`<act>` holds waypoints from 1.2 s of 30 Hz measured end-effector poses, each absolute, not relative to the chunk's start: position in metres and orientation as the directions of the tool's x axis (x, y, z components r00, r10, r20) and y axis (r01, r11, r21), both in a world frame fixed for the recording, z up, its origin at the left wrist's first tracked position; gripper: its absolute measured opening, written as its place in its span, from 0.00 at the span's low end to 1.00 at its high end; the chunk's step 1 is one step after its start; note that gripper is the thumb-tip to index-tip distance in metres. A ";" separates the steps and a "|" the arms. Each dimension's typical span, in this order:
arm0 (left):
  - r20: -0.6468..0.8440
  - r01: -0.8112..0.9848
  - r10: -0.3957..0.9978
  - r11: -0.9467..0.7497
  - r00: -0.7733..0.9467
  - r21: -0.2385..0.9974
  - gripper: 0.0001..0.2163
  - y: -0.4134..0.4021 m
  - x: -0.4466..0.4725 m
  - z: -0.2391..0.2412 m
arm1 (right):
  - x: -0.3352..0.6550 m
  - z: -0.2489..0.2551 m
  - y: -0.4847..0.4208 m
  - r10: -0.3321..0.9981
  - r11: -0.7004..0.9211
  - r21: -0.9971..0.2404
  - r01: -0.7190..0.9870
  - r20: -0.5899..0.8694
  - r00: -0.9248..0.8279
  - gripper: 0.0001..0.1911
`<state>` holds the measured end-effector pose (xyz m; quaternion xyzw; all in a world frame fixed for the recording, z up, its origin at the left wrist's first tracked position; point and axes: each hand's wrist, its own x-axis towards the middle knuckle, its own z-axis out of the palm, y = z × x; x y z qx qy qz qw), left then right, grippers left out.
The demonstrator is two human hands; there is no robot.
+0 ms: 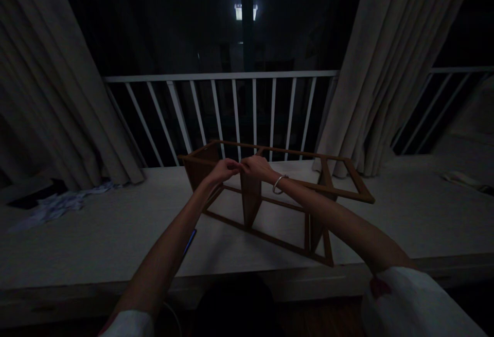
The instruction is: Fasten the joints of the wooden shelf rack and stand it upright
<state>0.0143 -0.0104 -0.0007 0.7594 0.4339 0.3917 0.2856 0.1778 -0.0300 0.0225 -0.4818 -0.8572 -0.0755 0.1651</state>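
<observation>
A brown wooden shelf frame [252,198] lies on its side in front of me, with flat boards set between its long rails. Over the near upper rail, close to the middle board, my left hand [224,171] is closed with thumb and fingers pinched together. My right hand [258,168], closed too, meets it fingertip to fingertip at the same spot. Whatever sits between the fingers is too small and dark to make out. A silver bangle [278,184] circles my right wrist.
The frame rests on a pale window ledge [154,244]. Behind it runs a white railing [233,75] before a dark window, flanked by a left curtain [73,85] and a right curtain [382,69]. A dark, blue-edged device [190,241] lies by my left forearm; crumpled cloth [62,206] lies far left.
</observation>
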 end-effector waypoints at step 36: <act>0.597 0.344 0.802 -0.564 0.011 0.751 0.09 -0.124 0.016 0.011 | 0.182 0.060 -0.098 0.693 0.714 -0.695 0.080 0.686 -0.222 0.17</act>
